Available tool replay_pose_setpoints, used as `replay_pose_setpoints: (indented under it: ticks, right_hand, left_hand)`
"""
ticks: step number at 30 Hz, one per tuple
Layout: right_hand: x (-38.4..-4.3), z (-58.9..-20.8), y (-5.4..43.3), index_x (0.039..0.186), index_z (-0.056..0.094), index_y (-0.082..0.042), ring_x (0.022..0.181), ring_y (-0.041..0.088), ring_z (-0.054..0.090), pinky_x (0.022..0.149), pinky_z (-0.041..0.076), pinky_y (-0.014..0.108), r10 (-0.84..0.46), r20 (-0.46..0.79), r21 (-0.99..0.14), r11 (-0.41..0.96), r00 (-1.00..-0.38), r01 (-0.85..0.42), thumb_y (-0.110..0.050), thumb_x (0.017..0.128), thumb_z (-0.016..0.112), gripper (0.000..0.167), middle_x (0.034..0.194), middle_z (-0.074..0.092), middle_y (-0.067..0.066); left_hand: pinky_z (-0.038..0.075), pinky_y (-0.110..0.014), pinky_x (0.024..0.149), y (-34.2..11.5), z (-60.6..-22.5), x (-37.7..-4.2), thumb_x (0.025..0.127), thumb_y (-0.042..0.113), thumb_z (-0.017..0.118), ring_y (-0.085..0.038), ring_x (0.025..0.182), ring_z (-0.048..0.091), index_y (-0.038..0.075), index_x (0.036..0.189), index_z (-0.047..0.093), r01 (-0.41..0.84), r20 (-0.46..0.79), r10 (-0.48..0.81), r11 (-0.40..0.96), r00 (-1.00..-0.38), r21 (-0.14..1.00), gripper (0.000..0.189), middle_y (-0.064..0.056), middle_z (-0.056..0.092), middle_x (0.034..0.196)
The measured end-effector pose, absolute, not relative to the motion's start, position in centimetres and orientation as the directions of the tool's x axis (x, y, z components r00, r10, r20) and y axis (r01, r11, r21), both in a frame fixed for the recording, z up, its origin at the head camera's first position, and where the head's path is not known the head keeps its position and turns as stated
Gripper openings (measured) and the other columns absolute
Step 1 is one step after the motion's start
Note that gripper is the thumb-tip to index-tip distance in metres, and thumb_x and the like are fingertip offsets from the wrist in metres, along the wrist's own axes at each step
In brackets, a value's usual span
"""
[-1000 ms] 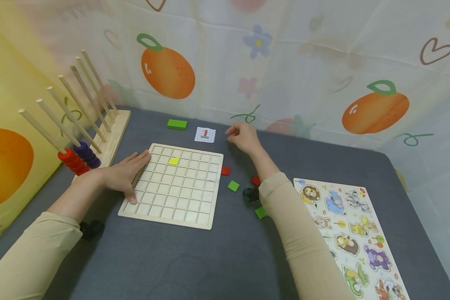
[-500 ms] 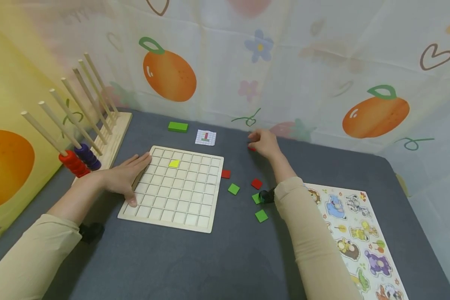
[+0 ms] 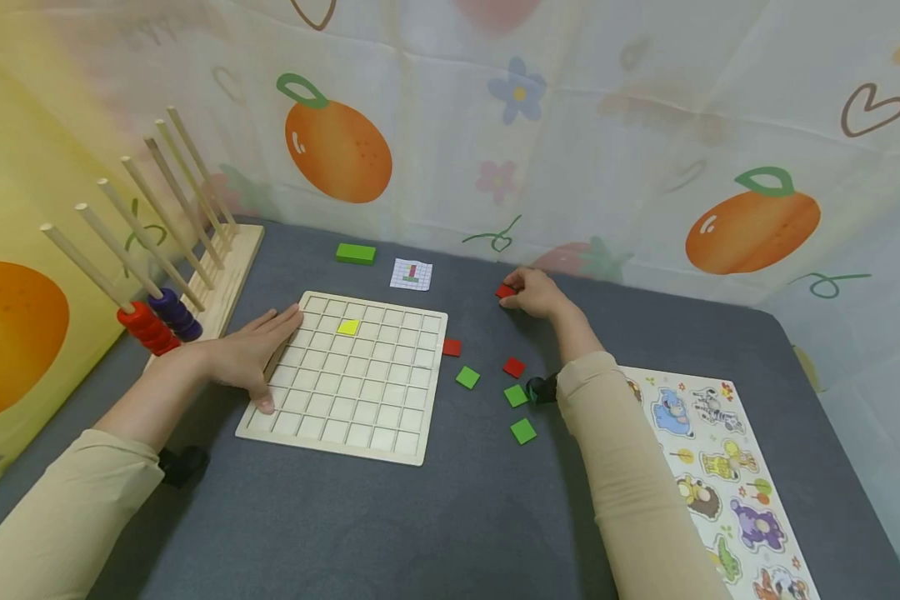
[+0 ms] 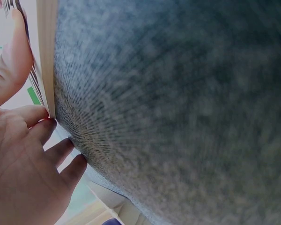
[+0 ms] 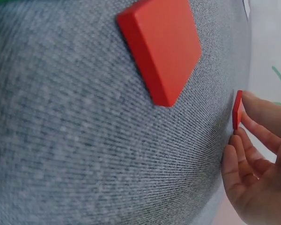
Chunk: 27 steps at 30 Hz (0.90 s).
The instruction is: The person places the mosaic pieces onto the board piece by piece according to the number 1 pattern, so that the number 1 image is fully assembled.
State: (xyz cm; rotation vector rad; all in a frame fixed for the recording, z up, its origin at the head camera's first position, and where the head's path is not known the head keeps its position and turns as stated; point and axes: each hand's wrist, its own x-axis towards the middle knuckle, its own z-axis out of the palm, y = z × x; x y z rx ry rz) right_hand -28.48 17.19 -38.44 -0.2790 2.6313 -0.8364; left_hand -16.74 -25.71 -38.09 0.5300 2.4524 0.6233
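Note:
My left hand lies along the left edge of a pale wooden grid board. Its thumb rests on the board's top near the lower left corner, and the fingertips touch the edge further up, as the left wrist view also shows. One yellow tile sits on the board. Toward the back of the table, my right hand pinches a small red square tile between thumb and fingers, close to the cloth. A red tile and several green tiles lie right of the board; another red tile touches or nearly touches its right edge.
Behind the board are a green block and a small gridded card with a coloured pattern. A wooden peg stand with red and purple beads stands at left. An animal puzzle board lies at right, partly under the right sleeve.
My right hand has moved right from beside the card to the red tile at the back, and its fingers now pinch it. My left hand stays on the board.

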Motion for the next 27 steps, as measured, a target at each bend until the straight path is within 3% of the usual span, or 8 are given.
replay_pose_setpoints:
  ticks: [12, 27]
  right_hand:
    - [-28.62, -38.60, 17.42, 0.142, 0.041, 0.003, 0.134, 0.039, 0.040, 0.112, 0.039, 0.050, -0.274, -0.336, -0.598, 0.801, -0.901, -0.021, -0.015, 0.098, 0.058, 0.051, 0.144, 0.041, 0.026]
    - [-28.59, -38.91, 17.12, 0.136, 0.044, 0.000, 0.128, 0.038, 0.044, 0.109, 0.040, 0.050, -0.220, -0.324, -0.573, 0.819, -0.920, 0.005, -0.020, 0.099, 0.057, 0.044, 0.140, 0.044, 0.025]
  left_hand:
    - [0.000, -0.074, 0.114, -25.63, -38.07, -16.62, 0.054, 0.023, 0.091, -0.054, 0.149, -0.013, -0.004, 0.157, 0.001, 0.228, -0.408, 0.485, 0.814, -0.773, 0.535, 0.139, -0.025, -0.011, 0.165]
    - [-0.001, -0.075, 0.114, -25.71, -37.98, -16.63, 0.055, 0.024, 0.091, -0.054, 0.149, -0.015, -0.003, 0.157, 0.000, 0.225, -0.416, 0.485, 0.814, -0.769, 0.535, 0.139, -0.025, -0.012, 0.165]
